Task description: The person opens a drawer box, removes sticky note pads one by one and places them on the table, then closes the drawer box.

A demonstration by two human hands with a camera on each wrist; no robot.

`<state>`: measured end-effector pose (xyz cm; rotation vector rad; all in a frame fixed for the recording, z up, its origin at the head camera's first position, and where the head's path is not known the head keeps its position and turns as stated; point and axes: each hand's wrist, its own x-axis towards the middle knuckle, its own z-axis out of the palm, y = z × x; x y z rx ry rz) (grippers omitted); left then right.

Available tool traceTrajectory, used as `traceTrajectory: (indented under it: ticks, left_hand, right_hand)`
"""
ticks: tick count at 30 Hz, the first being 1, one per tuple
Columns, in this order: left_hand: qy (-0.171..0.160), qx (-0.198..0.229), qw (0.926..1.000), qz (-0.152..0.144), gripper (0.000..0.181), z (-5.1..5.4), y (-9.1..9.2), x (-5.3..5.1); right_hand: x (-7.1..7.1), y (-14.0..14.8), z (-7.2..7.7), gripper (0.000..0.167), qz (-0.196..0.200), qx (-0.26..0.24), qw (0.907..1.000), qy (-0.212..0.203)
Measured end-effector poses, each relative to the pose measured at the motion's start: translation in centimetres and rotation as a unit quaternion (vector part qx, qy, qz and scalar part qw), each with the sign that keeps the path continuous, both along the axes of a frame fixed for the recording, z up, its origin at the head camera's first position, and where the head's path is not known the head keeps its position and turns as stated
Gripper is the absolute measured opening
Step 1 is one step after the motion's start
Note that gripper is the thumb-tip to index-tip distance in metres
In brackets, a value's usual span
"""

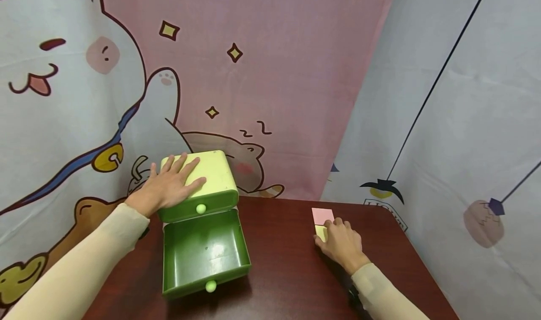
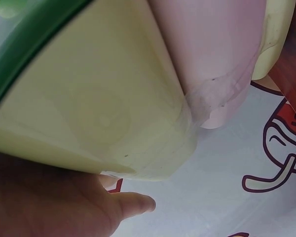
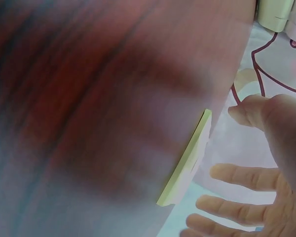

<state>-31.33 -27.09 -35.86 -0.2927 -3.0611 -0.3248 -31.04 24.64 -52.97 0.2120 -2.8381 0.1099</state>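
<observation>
A small drawer cabinet [image 1: 216, 172] with a pale yellow top and green drawers stands at the left of the table. My left hand [image 1: 171, 184] rests on its top with the fingers spread. The lower green drawer [image 1: 206, 249] is pulled out and holds nothing visible; the upper one is pushed in. In the left wrist view, the cabinet's pink tier [image 2: 212, 54] shows beside the yellow one. My right hand [image 1: 341, 245] is at a yellow and pink sticky note pad [image 1: 323, 215], fingers apart. In the right wrist view, the fingers are clear of the pad [image 3: 185, 165].
The dark reddish table [image 1: 283, 263] stretches between the cabinet and the pad. Behind it hangs a pink cloth [image 1: 287, 99] printed with cartoon cats. A pale printed cloth [image 1: 465, 122] borders the right side.
</observation>
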Motion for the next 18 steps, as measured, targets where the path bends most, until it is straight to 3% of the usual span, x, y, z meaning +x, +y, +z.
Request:
traceTrajectory:
  ticks: [18]
  left_hand:
    - [-0.001,0.006,1.0000,0.000,0.094,0.1,0.1,0.1]
  right_hand:
    - [1.2,-0.9,0.4,0.050,0.036,-0.005,0.9958,0.084]
